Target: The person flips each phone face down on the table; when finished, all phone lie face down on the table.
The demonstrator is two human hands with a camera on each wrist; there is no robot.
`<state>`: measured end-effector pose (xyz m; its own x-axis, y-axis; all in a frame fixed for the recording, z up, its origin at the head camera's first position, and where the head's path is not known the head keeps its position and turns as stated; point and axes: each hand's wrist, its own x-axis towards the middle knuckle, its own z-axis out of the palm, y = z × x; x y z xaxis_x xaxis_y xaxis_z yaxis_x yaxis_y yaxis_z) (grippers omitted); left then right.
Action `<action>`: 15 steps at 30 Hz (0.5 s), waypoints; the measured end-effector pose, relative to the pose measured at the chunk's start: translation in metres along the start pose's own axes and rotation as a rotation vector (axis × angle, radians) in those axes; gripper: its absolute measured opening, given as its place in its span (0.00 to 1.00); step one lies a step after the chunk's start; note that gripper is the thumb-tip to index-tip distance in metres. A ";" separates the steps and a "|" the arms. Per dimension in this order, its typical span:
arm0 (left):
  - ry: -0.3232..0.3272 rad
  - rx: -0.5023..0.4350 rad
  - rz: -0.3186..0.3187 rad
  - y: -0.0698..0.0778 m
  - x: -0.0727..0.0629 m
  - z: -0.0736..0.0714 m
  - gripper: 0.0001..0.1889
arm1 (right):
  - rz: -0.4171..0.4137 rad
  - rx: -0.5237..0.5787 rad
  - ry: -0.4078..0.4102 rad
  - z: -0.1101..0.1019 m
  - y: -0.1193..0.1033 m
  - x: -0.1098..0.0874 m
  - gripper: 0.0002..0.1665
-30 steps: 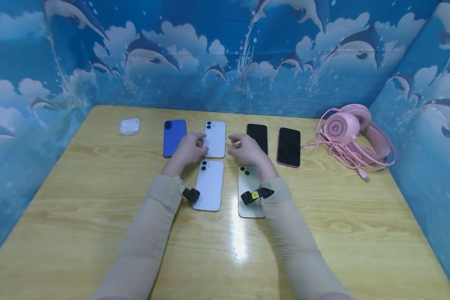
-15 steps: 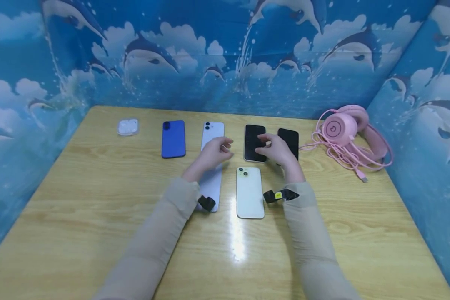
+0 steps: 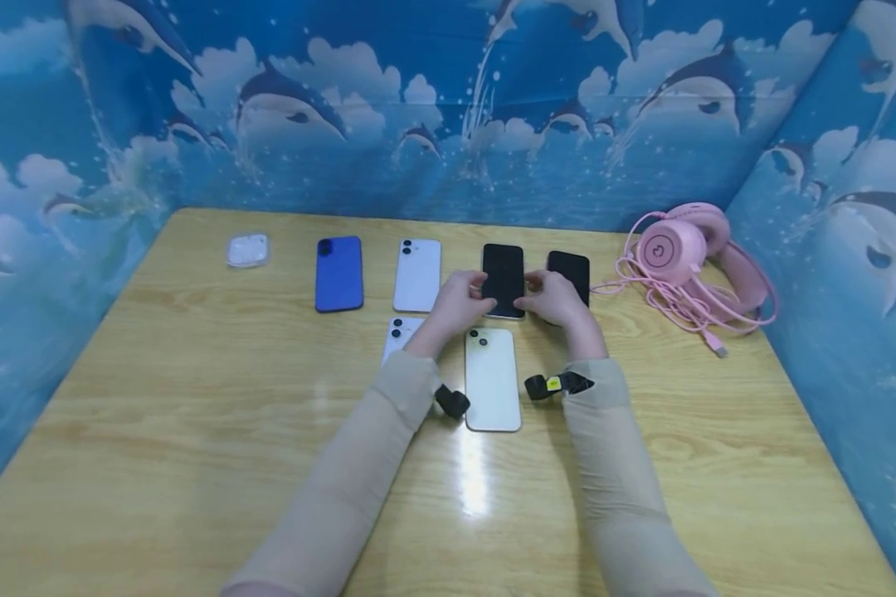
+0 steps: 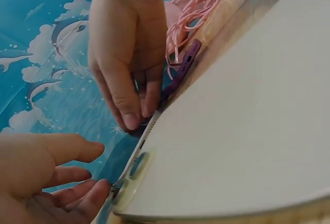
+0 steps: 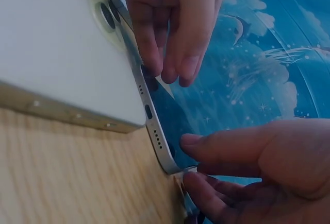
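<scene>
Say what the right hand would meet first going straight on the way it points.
The right hand would probably meet the flat, black-screened phone with the pale rim first; whether they touch now is unclear.

Free room lies left of the left sleeve [image 3: 351, 473], toward the left edge of the surface [image 3: 179, 414], and right of the right sleeve [image 3: 620, 481], toward the right edge. Near the back edge, a gap runs between the blue phone [image 3: 339, 274] and the white phone [image 3: 418, 274]. Left fingers [image 3: 484, 306] and right fingers [image 3: 528, 304] block both sides of the central black phone [image 3: 504, 269]; the pale yellow phone [image 3: 493, 381] lies just in front, leaving its back-edge side free. Another black phone [image 3: 570, 267], partly covered, crowds the right fingers. Pink headphones [image 3: 675, 249] obstruct the back-right corner, and the dolphin backdrop [image 3: 388, 178] walls the back edge.
</scene>
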<state>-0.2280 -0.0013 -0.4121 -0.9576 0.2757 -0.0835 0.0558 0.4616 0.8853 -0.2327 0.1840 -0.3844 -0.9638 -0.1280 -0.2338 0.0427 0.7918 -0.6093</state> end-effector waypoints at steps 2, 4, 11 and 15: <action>0.020 0.010 -0.006 -0.002 0.000 0.003 0.29 | 0.004 -0.005 -0.013 0.001 0.000 0.001 0.37; 0.034 0.034 0.005 -0.002 0.001 0.006 0.28 | 0.011 0.000 -0.020 0.002 -0.001 0.002 0.38; 0.061 0.136 0.006 -0.001 0.001 0.012 0.29 | 0.055 0.015 -0.018 0.003 -0.006 0.003 0.38; 0.061 0.124 -0.005 -0.003 0.002 0.013 0.30 | 0.079 0.019 0.006 0.005 -0.007 0.003 0.37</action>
<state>-0.2263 0.0085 -0.4210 -0.9732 0.2232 -0.0560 0.0821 0.5643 0.8215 -0.2348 0.1745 -0.3846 -0.9587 -0.0622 -0.2774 0.1234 0.7880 -0.6031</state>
